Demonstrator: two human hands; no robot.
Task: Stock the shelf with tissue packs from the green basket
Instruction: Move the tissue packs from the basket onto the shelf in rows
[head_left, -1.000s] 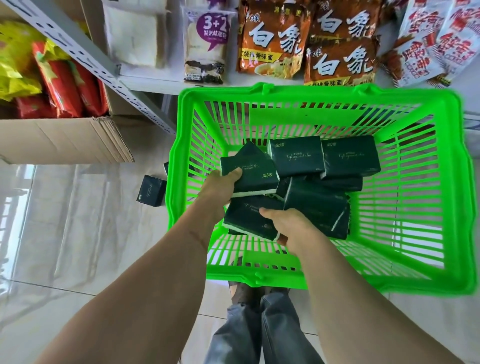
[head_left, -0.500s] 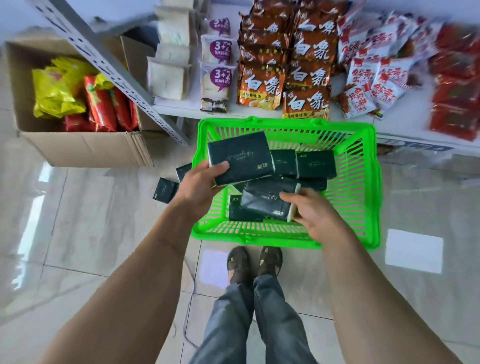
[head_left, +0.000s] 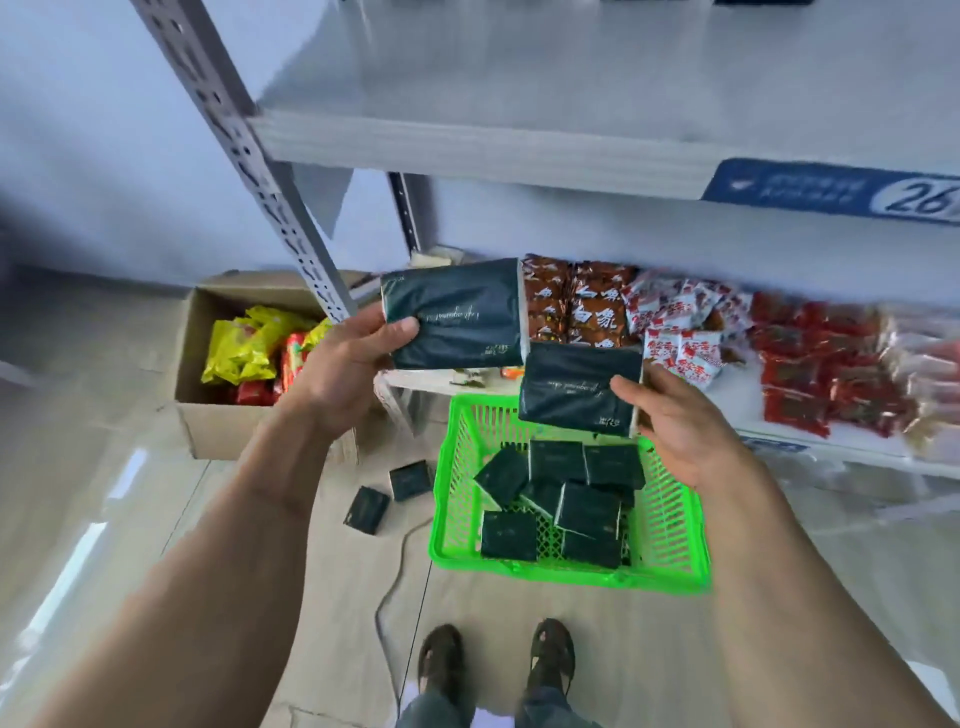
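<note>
I note the shelf (head_left: 519, 150) overhead, its top board bare in front. Below it on the floor stands the basket (head_left: 670, 545), holding several dark packs (head_left: 587, 509). The left hand (head_left: 340, 376) is clamped on one pack (head_left: 452, 312), thumb on its face, raised just under the shelf edge. The right hand (head_left: 680, 421) grips a second pack (head_left: 576, 387) by its right end, above the basket's far rim. Two loose packs (head_left: 387, 493) lie on the floor left of the basket.
</note>
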